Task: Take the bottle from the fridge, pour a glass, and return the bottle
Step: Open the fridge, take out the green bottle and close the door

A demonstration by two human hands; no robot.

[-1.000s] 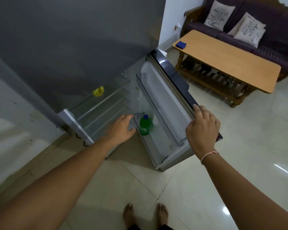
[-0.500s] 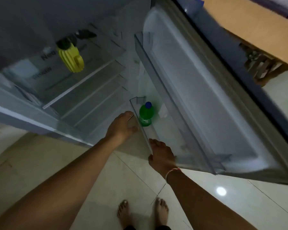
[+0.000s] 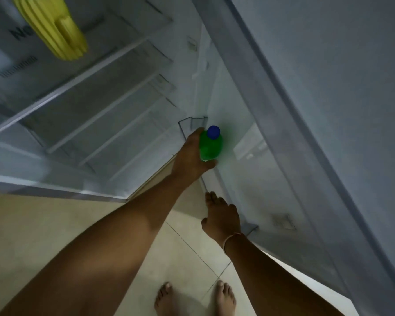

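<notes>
A green bottle (image 3: 211,145) with a blue cap stands in the clear lower rack (image 3: 234,190) of the open fridge door (image 3: 317,110). My left hand (image 3: 192,156) is wrapped around the bottle's left side, thumb under its near side. My right hand (image 3: 221,215) rests on the rack's front rim nearer to me, fingers spread, holding nothing. No glass is in view.
The fridge interior (image 3: 96,106) with several bare glass shelves fills the upper left. A yellow ribbed object (image 3: 53,30) sits on the top shelf. Pale tiled floor (image 3: 43,224) and my bare feet (image 3: 194,297) are below.
The camera has moved down and closer to the fridge. My left hand reached right and closed around the bottle. My right hand, on the door's top edge a second ago, rests at the rack's rim.
</notes>
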